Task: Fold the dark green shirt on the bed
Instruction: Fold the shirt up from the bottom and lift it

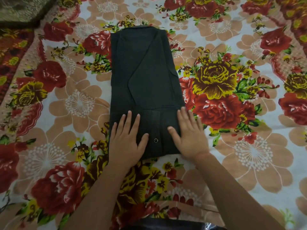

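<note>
The dark green shirt (146, 77) lies on the bed as a long narrow rectangle, its sides folded inward and its collar end far from me. A near strip with a small round snap button (155, 140) is folded up over the body. My left hand (127, 138) rests flat on the near left part of that strip, fingers spread. My right hand (189, 133) presses flat on the near right part, its fingertips reaching the shirt's right edge. Neither hand grips the cloth.
A floral bedsheet (232, 113) with red and yellow roses covers the whole bed around the shirt. A dark olive patterned cloth or pillow (20, 10) sits at the far left corner. A dark garment edge (166, 224) shows at the bottom, close to me.
</note>
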